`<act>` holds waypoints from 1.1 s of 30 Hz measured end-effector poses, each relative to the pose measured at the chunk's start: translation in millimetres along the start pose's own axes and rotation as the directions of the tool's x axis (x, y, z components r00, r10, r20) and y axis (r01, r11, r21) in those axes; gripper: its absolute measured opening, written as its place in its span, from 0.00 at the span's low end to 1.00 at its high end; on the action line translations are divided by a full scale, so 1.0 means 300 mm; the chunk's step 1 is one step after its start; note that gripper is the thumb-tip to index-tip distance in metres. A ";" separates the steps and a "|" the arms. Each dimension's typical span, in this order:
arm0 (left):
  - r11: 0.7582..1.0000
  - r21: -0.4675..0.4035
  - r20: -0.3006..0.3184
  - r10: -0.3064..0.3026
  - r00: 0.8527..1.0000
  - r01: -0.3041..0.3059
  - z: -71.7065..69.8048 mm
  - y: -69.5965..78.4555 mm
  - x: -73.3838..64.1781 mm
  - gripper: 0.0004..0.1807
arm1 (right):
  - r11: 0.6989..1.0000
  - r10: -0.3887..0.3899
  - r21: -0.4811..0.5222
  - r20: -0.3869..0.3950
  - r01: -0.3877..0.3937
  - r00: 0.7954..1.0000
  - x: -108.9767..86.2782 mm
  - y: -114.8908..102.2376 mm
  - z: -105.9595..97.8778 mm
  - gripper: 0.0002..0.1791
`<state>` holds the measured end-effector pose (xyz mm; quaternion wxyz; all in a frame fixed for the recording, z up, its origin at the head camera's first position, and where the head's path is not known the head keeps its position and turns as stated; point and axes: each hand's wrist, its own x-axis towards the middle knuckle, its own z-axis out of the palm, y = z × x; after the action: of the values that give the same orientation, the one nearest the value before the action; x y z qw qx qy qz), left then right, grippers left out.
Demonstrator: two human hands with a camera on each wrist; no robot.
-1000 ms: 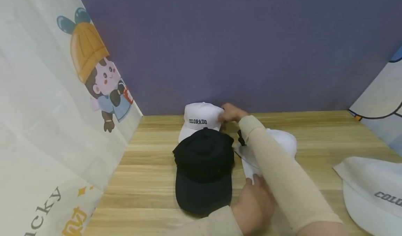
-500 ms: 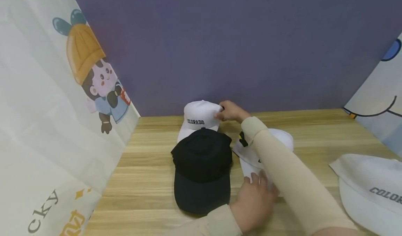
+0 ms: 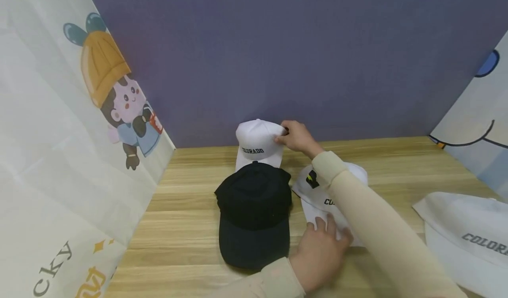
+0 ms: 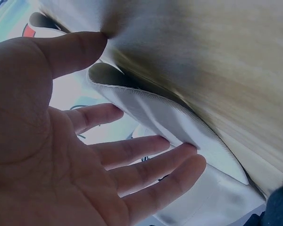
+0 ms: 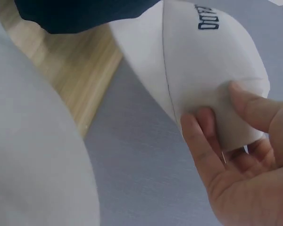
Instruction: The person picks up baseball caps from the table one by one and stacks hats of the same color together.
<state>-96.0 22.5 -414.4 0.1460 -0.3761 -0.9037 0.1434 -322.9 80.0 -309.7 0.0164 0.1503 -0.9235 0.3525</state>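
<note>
White cap (image 3: pixel 257 135) near wall (image 3: pixel 301 60), behind black cap (image 3: pixel 255 201) | right hand (image 3: pixel 297 135): pinching its edge, likely because its front is blocked | left hand (image 3: pixel 320 251): fingers spread on nearer cap (image 3: pixel 315 197), perhaps steadying

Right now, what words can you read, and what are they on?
"COLORADO": far white cap, in the right hand.
"CO": middle white cap; a sleeve hides the rest.
"COLOR": right white cap; the picture's edge cuts the rest.
"cky": left wall.
Orange writing beside it: cut off, can't be read.
</note>
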 end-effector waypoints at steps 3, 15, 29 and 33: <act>1.000 0.001 -0.015 0.000 1.000 0.000 0.004 0.000 -0.002 0.21 | 1.000 0.009 0.000 -0.028 -0.009 1.000 -0.023 -0.003 -0.009 0.11; 1.000 -0.014 0.017 -0.008 1.000 0.008 0.002 0.005 0.000 0.21 | 1.000 0.000 -0.015 -0.166 -0.003 0.986 -0.107 0.001 -0.034 0.10; 0.999 0.031 -0.048 -0.033 0.998 0.034 0.011 0.016 -0.004 0.18 | 0.998 0.042 0.055 -0.305 -0.027 0.951 -0.169 0.021 -0.026 0.12; 0.998 0.044 -0.080 -0.042 0.996 0.045 0.012 0.017 -0.008 0.16 | 0.999 0.006 0.033 -0.375 0.007 0.927 -0.193 0.025 -0.021 0.12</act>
<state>-92.6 23.5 -420.0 0.1931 -0.3581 -0.9017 0.1461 -270.3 104.9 -317.7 0.1901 0.0807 -0.8973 0.3900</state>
